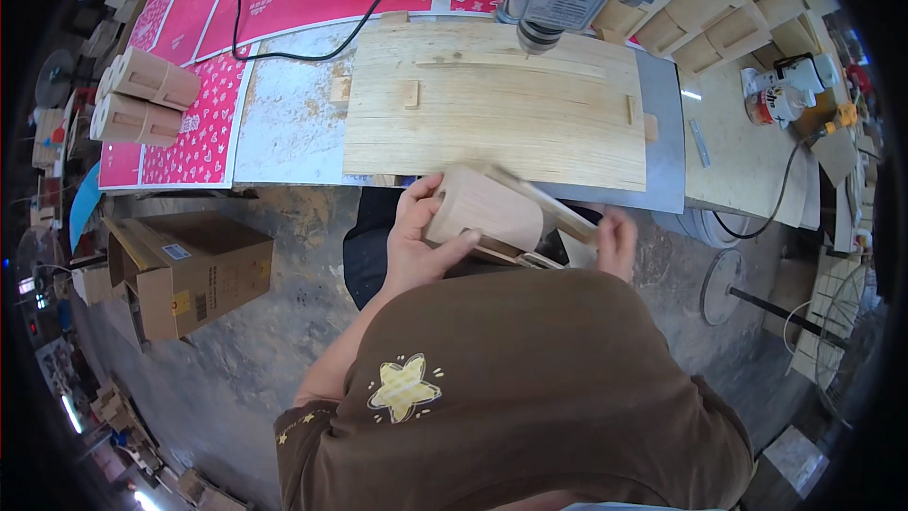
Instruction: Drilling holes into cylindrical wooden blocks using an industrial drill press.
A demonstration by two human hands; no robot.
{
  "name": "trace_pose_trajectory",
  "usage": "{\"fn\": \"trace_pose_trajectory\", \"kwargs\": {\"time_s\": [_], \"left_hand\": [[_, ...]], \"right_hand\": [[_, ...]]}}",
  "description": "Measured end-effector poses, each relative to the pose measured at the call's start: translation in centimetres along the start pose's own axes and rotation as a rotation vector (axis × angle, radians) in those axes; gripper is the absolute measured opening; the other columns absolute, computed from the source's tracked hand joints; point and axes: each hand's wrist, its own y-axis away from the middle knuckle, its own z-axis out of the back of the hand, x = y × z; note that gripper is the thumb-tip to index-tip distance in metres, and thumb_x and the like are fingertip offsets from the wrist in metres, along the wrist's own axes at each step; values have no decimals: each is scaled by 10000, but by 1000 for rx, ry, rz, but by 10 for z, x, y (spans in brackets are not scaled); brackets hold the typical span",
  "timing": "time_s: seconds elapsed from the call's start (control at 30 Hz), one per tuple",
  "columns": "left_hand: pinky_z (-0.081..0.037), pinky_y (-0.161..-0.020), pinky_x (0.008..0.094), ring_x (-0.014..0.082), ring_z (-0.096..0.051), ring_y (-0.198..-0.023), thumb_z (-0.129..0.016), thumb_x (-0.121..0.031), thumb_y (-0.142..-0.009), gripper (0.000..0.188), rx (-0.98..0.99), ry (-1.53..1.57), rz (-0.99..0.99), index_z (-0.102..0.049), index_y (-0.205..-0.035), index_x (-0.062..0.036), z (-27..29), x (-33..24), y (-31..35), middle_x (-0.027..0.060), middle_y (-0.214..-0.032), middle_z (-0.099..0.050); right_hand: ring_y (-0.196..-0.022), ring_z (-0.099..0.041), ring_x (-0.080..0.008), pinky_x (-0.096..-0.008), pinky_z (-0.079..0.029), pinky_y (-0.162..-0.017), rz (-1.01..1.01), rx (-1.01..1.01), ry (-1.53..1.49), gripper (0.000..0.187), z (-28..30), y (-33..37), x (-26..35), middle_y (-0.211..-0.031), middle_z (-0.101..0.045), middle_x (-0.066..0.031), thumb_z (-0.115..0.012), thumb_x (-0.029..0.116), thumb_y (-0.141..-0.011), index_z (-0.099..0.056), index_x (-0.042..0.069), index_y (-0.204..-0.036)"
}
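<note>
A pale wooden box with a rounded body (487, 212) is tilted in front of me, just below the table's near edge. My left hand (419, 238) grips its left end, thumb across the near side and fingers around the back. At the box's right end, a dark opening (551, 248) shows between thin wooden sides. My right hand (617, 244) is curled beside that end, its fingers slightly blurred; what they pinch is hidden. Behind the box lies a flat wooden board (511, 118) with narrow strips fixed on it, under a grey drill-like machine (549, 0).
Several rounded wooden pieces (156, 76) are stacked on pink printed sheeting (213, 118) at left. A black cable (312, 57) curves across the table. Wooden boxes (728, 9) are piled at back right, near a white-and-red container (771, 104). An opened carton (203, 270) sits on the floor.
</note>
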Motion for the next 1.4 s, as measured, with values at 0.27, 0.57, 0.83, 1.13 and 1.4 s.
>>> {"fn": "trace_pose_trajectory", "kwargs": {"time_s": [0.27,0.57,0.83,1.13,1.4], "left_hand": [[-349,-984,349,244,-403,-1191,-786,-85,-661,365,22,1,-11,-603,-970,-19,-3,-2,-5,137,-1275,-389],[-377,-944,320,209,-457,-1131,-764,-115,-707,312,-24,70,26,-626,-962,-1,-3,-6,-4,125,-1254,-426],[-436,-815,254,118,-543,-943,-664,-269,-847,397,-54,272,250,-568,-1083,37,11,-38,-42,94,-1050,-594],[-493,-752,274,142,-589,-894,-736,-187,-779,474,129,-64,123,-524,-1122,62,51,-26,-78,123,-974,-626],[-514,-756,284,161,-595,-925,-789,-99,-684,463,-14,-107,39,-589,-1089,3,35,-4,-66,102,-1069,-601]], "right_hand": [[-1329,-247,-342,-393,-266,-1068,-217,901,46,805,70,3,25,-1500,38,-193,-703,185,-744,-285,203,-1431],[-1131,-534,-281,-327,-448,-916,218,424,179,576,58,30,11,-1351,-424,-166,-624,-121,-657,-599,116,-1182],[-843,-634,-299,-319,-496,-728,540,221,463,330,77,-53,116,-938,-644,-131,-697,4,-667,-631,61,-985],[-708,-500,-153,-289,-431,-676,382,592,445,220,33,-129,140,-756,-571,-75,-683,112,-793,-561,20,-950],[-789,-561,-193,-324,-442,-711,442,659,470,230,25,-140,142,-828,-610,-104,-681,110,-785,-565,5,-953]]}}
